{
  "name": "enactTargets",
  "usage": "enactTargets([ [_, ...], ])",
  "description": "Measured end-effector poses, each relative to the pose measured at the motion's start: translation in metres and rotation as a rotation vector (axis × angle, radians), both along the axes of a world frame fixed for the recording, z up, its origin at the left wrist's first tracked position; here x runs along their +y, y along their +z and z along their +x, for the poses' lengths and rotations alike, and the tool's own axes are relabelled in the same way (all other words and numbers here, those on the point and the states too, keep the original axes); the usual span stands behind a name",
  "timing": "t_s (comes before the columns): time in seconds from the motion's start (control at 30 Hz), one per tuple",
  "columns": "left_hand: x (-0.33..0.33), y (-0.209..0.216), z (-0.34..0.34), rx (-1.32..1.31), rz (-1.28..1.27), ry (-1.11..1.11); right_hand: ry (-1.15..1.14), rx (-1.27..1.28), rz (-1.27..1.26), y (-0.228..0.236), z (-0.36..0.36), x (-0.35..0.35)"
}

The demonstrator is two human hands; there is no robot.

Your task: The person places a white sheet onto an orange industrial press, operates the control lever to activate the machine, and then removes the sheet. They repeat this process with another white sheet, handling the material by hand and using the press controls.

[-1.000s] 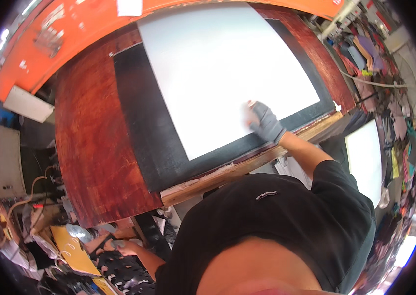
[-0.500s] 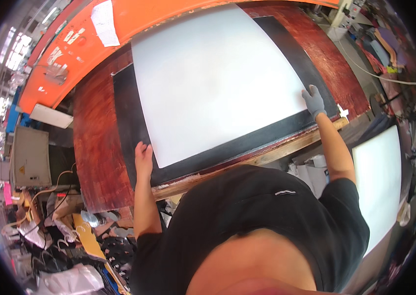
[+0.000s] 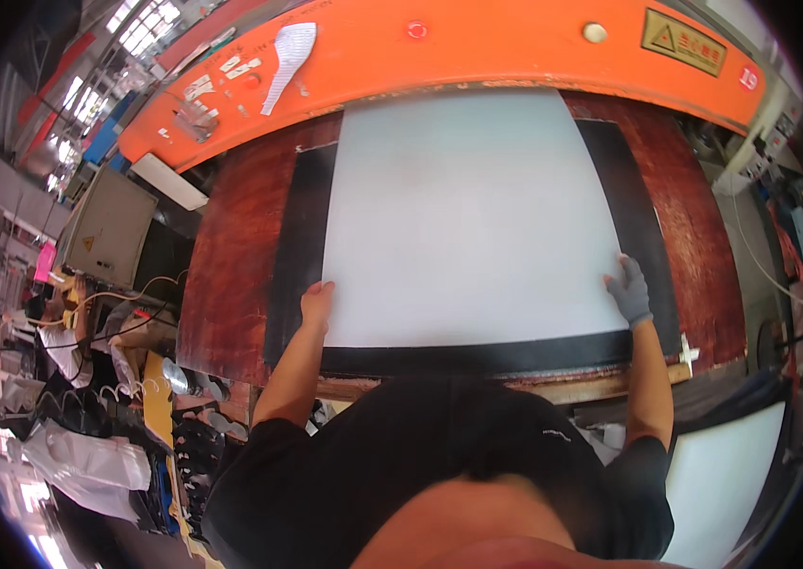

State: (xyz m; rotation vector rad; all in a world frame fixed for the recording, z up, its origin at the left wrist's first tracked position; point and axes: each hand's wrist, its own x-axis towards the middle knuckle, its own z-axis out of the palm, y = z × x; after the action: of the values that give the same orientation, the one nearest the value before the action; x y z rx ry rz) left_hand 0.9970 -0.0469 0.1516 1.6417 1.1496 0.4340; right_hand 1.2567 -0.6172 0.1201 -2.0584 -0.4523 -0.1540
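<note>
A large white sheet (image 3: 468, 218) lies flat on a black mat (image 3: 477, 357), which rests on a reddish-brown worn board. My bare left hand (image 3: 318, 305) is at the sheet's left edge, fingers bent together and closed on the rim. Across from it, my right hand (image 3: 630, 292), in a grey glove with bare fingertips, takes the right edge between thumb and fingers, the thumb lying over the sheet. The undersides of both grips are hidden.
An orange machine beam (image 3: 487, 57) spans the far side, over the sheet's back end. A grey metal box (image 3: 109, 226) stands at the left, near cables and piled goods. At lower right lies another white sheet (image 3: 726, 479). A wooden strip (image 3: 572, 387) edges the board's front.
My left hand has come from beside the sheet onto its left edge. My right hand has stayed at the right edge, its fingers closer in. The view has swung, showing more orange beam.
</note>
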Motion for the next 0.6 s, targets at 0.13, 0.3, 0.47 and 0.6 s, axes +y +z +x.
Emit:
enactTargets([
  [0.13, 0.003, 0.004, 0.008, -0.027, -0.053, 0.057, 0.202, 0.489, 0.74, 0.002, 0.0, -0.002],
  [0.3, 0.004, 0.008, 0.007, 0.063, -0.05, 0.03, 0.418, 0.652, 1.044, 0.029, -0.006, 0.003],
  [0.47, 0.004, 0.007, -0.001, -0.006, -0.068, 0.028, 0.217, 0.586, 0.878, 0.04, -0.013, 0.011],
  [0.6, 0.004, 0.005, -0.018, 0.149, 0.118, -0.047, 0.089, 0.51, 0.803, 0.028, -0.014, -0.003],
])
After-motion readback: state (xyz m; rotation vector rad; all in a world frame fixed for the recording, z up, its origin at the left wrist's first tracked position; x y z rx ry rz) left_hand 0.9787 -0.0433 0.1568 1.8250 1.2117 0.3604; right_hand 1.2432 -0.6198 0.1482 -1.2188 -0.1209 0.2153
